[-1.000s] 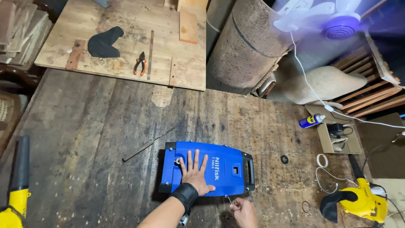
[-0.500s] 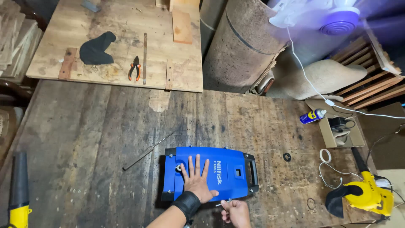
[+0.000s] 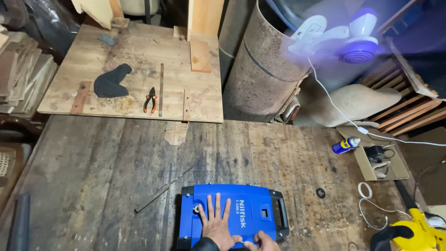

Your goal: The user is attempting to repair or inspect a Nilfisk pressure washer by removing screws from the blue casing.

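I see my left hand [image 3: 217,223] lying flat, fingers spread, on top of the blue machine housing [image 3: 232,216], which sits on the dark wooden workbench [image 3: 93,176] close to its near edge. My right hand [image 3: 261,241] is just beside the left, at the housing's near side, with its fingers curled; it is cut off by the bottom of the view, so I cannot tell whether it grips anything. The two hands are close together, almost touching. A black handle [image 3: 282,214] runs along the housing's right end. A thin metal rod [image 3: 162,189] lies on the bench just left of the housing. Toward the far edge, a lighter plywood board [image 3: 139,60] carries orange-handled pliers [image 3: 150,99] and a black cloth [image 3: 110,82]. Near the bench's right edge sit a blue spray can [image 3: 345,145] and a yellow power tool [image 3: 413,234].
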